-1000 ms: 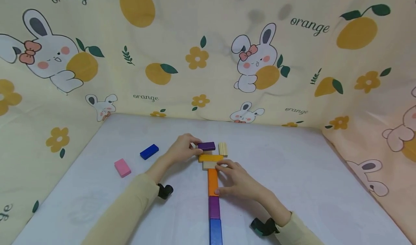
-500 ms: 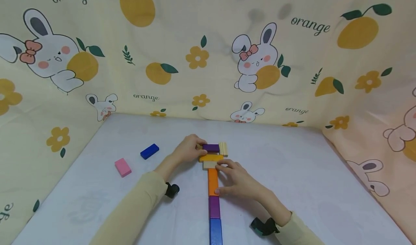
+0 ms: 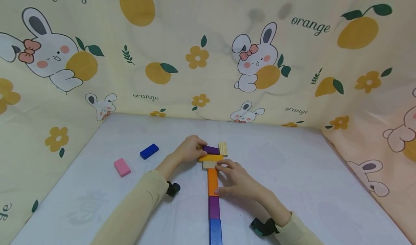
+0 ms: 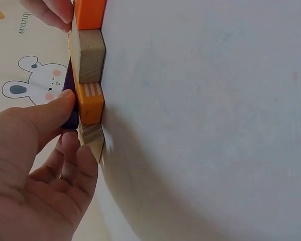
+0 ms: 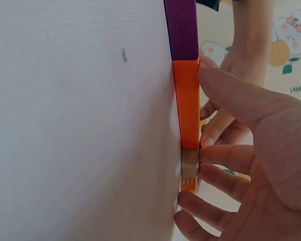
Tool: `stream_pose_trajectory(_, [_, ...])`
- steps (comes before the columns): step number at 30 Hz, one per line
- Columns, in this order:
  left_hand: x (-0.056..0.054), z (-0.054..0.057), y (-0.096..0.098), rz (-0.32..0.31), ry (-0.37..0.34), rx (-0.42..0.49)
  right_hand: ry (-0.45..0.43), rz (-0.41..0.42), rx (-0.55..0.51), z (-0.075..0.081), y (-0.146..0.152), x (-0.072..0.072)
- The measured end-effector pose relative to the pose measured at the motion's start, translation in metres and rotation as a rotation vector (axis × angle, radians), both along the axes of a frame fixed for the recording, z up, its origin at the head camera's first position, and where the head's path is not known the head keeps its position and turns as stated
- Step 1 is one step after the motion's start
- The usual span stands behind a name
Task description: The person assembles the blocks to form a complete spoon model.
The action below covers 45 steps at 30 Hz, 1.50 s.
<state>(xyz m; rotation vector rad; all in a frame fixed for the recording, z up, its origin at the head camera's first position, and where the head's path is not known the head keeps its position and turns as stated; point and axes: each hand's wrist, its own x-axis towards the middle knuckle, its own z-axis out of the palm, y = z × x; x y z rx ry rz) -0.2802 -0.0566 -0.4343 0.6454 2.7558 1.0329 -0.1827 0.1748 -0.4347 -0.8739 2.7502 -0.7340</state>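
My left hand (image 3: 188,149) pinches a dark purple block (image 3: 211,150) between thumb and fingers at the far end of a row of blocks. The purple block lies slightly slanted, its right end at a pale striped wooden block (image 3: 222,148). In front of it lie a yellow-orange block (image 3: 211,158) and a plain wooden block (image 3: 208,165), both crosswise. My right hand (image 3: 238,180) rests along the row's right side, fingers spread. Its thumb touches the orange block (image 5: 188,105), and its fingertips reach the plain wooden block (image 5: 189,163).
The row continues towards me with a purple block (image 3: 214,207) and a blue block (image 3: 215,232). Left of my left hand lie a dark blue block (image 3: 149,151) and a pink block (image 3: 122,167) on the white table (image 3: 292,173). A printed cloth (image 3: 201,82) rises behind.
My left hand has moved right with the dark purple block, bringing it up to the striped wooden block; the block has then turned slightly. My right hand has stayed in place.
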Motion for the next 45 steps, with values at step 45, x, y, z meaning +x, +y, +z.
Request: stream_pose_trajectory(45, [0.001, -0.0002, 0.0016, 0.059, -0.022, 0.056, -0.007, -0.008, 0.002, -0.0014, 0.0002, -0.0003])
